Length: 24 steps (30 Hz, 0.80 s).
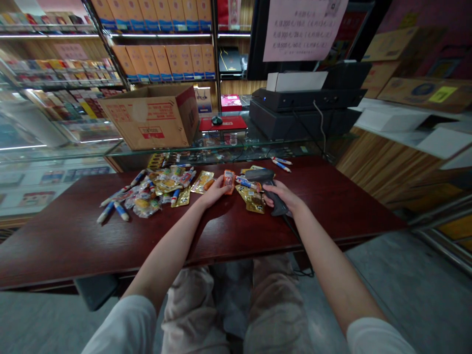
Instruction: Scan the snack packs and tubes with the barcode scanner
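Pale trousers (275, 314) and white sleeves (379, 337) at bottom of view. Both forearms reach forward onto a dark red table (73, 241).

Left hand (214, 191): palm down, fingers extended, fingertips (222, 183) on an orange packet (229, 180). Grip only slightly closed; cannot tell whether packet is pinched or merely touched. Right hand (285, 195): closed around handle of a gray barcode scanner (268, 189), which is tilted, head pointing left, just beside the orange packet. Scanner cable (295, 241) drops past table edge.

Gold sachets (252, 199) lie under and beside scanner head. Left of left hand, a heap of mixed packets (165, 189) with blue-and-white tubes (114, 211) at its near-left edge. Two more tubes (281, 164) lie apart, near far table edge.

Beyond table, a glass counter (177, 152) carries a cardboard box (147, 118), a red mat (223, 123) with a mouse (217, 120), and a black printer (304, 110). Behind: shelves (162, 56) of boxed goods and a posted notice (304, 29).
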Motion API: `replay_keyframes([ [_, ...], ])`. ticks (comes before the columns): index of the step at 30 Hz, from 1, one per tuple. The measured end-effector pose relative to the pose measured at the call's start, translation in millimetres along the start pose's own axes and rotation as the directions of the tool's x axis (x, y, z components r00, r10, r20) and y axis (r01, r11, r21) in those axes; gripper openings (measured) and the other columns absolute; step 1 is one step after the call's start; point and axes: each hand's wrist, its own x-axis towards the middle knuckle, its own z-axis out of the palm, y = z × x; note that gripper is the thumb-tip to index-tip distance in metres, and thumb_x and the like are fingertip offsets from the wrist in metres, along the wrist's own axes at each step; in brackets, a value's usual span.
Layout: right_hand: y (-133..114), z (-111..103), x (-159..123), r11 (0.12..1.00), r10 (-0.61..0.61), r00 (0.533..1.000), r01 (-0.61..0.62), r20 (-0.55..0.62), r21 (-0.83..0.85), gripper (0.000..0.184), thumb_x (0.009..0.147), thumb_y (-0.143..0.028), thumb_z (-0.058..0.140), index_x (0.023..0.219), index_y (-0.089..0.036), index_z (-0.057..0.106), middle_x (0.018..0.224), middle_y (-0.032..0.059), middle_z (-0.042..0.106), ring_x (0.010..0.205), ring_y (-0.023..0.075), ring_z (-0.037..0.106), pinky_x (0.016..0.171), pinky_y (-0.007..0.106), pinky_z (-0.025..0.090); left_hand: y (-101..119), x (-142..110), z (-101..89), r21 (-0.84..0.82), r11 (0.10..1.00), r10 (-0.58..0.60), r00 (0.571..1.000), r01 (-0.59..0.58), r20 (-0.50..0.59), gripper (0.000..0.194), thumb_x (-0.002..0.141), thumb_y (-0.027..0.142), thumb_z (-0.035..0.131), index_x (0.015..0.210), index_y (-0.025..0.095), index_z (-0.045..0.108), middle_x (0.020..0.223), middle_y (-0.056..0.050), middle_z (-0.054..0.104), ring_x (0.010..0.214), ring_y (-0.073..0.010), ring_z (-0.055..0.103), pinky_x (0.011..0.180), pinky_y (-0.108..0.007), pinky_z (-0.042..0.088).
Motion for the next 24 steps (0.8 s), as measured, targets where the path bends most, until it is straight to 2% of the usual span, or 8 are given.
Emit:
replay_keyframes([
  [4,0.8,0.4,0.8,1.0,-0.013,1.0,0.013,0.027,-0.003,0.034,0.08,-0.046,0.07,0.093,-0.017,0.057,0.048,-0.0056,0.051,0.039,0.0086,0.043,0.039,0.021,0.033,9.4,-3.4,1.6,0.216,0.975,0.035,0.997,-0.05,0.073,0.057,0.082,0.035,0.06,0.132,0.009,0.053,0.126,-0.013,0.064,0.116,-0.0256,0.06,0.107,-0.04,0.042],
  [8,0.3,2.2,1.5,1.0,-0.018,0.998,0.017,0.064,0.012,0.031,0.079,-0.044,0.071,0.088,-0.018,0.055,0.048,-0.0066,0.049,0.038,0.0075,0.04,0.039,0.021,0.034,17.4,-5.6,3.5,0.356,0.934,0.006,0.995,-0.041,0.1,0.061,0.084,0.036,0.056,0.135,0.005,0.051,0.126,-0.014,0.065,0.111,-0.0272,0.061,0.102,-0.04,0.046],
  [12,0.0,2.4,1.6,1.0,-0.019,0.997,0.018,0.07,0.018,0.028,0.079,-0.041,0.071,0.085,-0.019,0.054,0.048,-0.0065,0.049,0.036,0.0072,0.039,0.038,0.021,0.033,18.1,-6.1,3.2,0.385,0.921,0.012,0.994,-0.055,0.111,0.065,0.084,0.036,0.054,0.141,0.004,0.047,0.129,-0.016,0.064,0.112,-0.0279,0.061,0.102,-0.041,0.046],
  [16,-1.0,0.9,0.4,1.0,-0.014,0.997,0.014,0.072,0.001,0.028,0.079,-0.04,0.069,0.088,-0.018,0.055,0.046,-0.0059,0.05,0.037,0.0086,0.041,0.038,0.021,0.033,15.0,-1.2,1.8,0.42,0.898,0.094,0.99,-0.131,0.107,0.065,0.084,0.028,0.051,0.146,0.008,0.044,0.139,-0.015,0.058,0.122,-0.0275,0.056,0.11,-0.042,0.04],
  [18,-1.5,0.6,-0.4,1.0,-0.009,0.999,0.009,0.041,-0.004,0.029,0.078,-0.04,0.069,0.09,-0.018,0.056,0.046,-0.0053,0.051,0.038,0.0095,0.043,0.038,0.021,0.033,17.0,0.2,-1.2,0.521,0.845,0.123,0.992,-0.119,0.026,0.063,0.086,0.023,0.049,0.147,0.01,0.045,0.135,-0.016,0.06,0.121,-0.0274,0.057,0.108,-0.042,0.041],
  [20,-1.5,0.4,-0.5,1.0,-0.018,1.0,0.018,-0.012,0.005,0.03,0.076,-0.04,0.07,0.092,-0.018,0.056,0.047,-0.0051,0.052,0.039,0.01,0.044,0.038,0.021,0.034,22.1,-1.8,-7.7,0.689,0.725,0.141,0.978,0.004,-0.154,0.058,0.089,0.022,0.046,0.146,0.014,0.048,0.127,-0.017,0.061,0.116,-0.0294,0.058,0.104,-0.045,0.042],
  [22,-1.5,-0.2,0.4,0.999,-0.041,0.996,0.043,-0.078,0.018,0.031,0.075,-0.04,0.072,0.091,-0.018,0.057,0.049,-0.0052,0.053,0.039,0.0098,0.044,0.038,0.022,0.034,27.7,-7.3,-18.0,0.817,0.538,0.195,0.913,0.206,-0.359,0.053,0.091,0.023,0.046,0.144,0.019,0.051,0.122,-0.019,0.059,0.115,-0.0338,0.056,0.1,-0.051,0.04],
  [24,-1.7,-1.9,2.0,0.997,-0.06,0.988,0.065,-0.145,0.03,0.031,0.073,-0.04,0.073,0.088,-0.018,0.056,0.049,-0.0053,0.052,0.038,0.0094,0.043,0.037,0.022,0.034,30.5,-14.0,-30.2,0.848,0.364,0.252,0.836,0.386,-0.488,0.051,0.091,0.023,0.047,0.141,0.02,0.054,0.123,-0.021,0.057,0.118,-0.0391,0.051,0.098,-0.056,0.037],
])
